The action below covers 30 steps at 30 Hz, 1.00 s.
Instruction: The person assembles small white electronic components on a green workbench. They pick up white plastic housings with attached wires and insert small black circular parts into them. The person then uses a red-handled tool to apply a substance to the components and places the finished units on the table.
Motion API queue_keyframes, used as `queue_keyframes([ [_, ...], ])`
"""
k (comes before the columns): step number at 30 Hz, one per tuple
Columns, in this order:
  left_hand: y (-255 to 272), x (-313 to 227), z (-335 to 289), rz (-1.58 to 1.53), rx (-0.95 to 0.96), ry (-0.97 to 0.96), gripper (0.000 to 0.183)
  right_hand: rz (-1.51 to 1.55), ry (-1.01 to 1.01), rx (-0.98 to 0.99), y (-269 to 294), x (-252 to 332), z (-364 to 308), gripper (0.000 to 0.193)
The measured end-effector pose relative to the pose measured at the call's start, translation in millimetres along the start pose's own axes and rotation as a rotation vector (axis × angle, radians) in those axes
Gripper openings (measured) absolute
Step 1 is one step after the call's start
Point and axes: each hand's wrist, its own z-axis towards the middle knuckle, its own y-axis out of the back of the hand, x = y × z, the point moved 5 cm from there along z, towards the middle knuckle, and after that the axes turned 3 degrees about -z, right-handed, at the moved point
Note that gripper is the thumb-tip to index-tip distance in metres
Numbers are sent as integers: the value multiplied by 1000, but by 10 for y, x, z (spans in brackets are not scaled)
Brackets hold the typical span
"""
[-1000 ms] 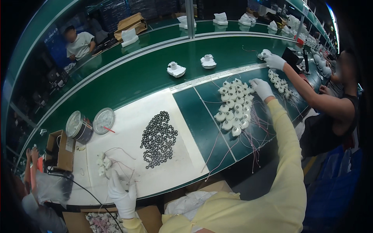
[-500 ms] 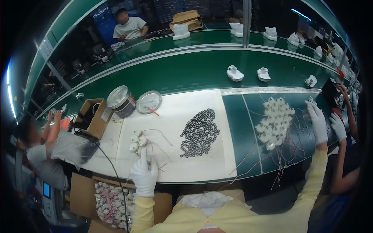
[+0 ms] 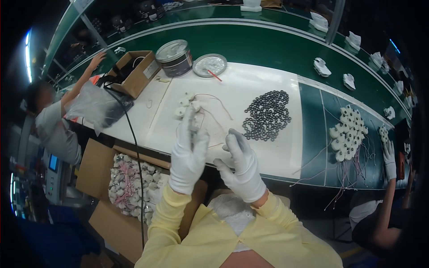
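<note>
My left hand, in a white glove, reaches up to a small group of white round parts with thin pink wires. Its fingers are stretched out with the thumb apart, and their tips partly cover the nearest parts. To its right, my gloved right hand hovers over the table's front edge, fingers loosely bent and thumb apart, with nothing visible in it. Beyond the right hand lies a flat patch of small black rings on the white sheet.
A larger cluster of white wired parts lies at right, near a co-worker's gloved hand. At back left stand a tin, its lid and a cardboard box. An open carton of wired parts sits below left, crossed by a black cable.
My right hand has come from the large cluster at far right to the middle, beside my left hand. The left hand stays near the small group. The view has shifted.
</note>
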Motion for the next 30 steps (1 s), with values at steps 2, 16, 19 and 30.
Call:
queue_keyframes([
  [2,-54,-69,-226,-77,89,14,67,-77,115,48,-79,155,91,67],
  [16,79,318,387,450,-82,-250,42,1019,-798,31,182,-279,-65,82],
  [19,90,665,573,653,-67,-195,33,1034,-722,37,300,-104,50,82],
  [30,80,506,443,845,-96,-166,23,1137,-749,-26,1666,-383,-167,74],
])
